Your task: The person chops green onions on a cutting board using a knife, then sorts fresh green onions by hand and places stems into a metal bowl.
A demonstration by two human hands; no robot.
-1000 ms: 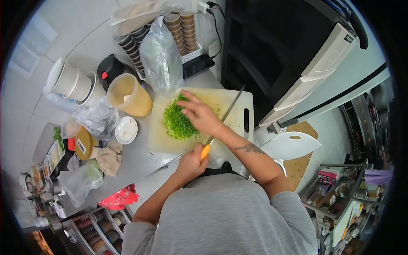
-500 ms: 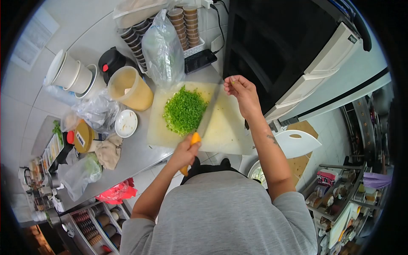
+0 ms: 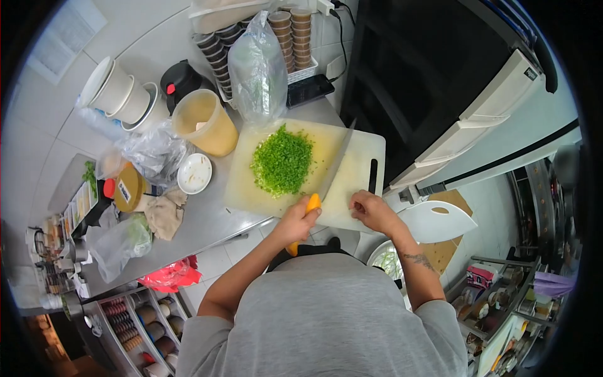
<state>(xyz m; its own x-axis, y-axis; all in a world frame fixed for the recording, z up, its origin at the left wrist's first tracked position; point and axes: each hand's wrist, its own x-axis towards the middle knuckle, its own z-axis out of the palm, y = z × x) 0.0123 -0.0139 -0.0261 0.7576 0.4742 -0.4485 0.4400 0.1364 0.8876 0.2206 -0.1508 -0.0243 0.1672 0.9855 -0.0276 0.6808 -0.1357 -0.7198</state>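
My left hand (image 3: 295, 223) is wrapped round the orange handle of a kitchen knife (image 3: 337, 162). Its long blade slants up and to the right over the pale cutting board (image 3: 359, 147). Finely chopped green onion (image 3: 282, 160) lies heaped on the board, left of the blade. At the board's front right, near the handle slot, my right hand (image 3: 373, 211) has its fingers curled inward. Whatever might be between those fingertips is hidden.
Behind the board stand a clear plastic bag (image 3: 257, 72), a phone (image 3: 310, 91) and stacked sauce cups (image 3: 290, 38). To the left are a tub of yellowish contents (image 3: 210, 129) and a small white dish (image 3: 195, 173). A dark-fronted fridge (image 3: 421, 75) rises at right.
My right hand has come down from the blade's tip to the board's front right. The knife has shifted right, away from the green onion, still in my left hand.
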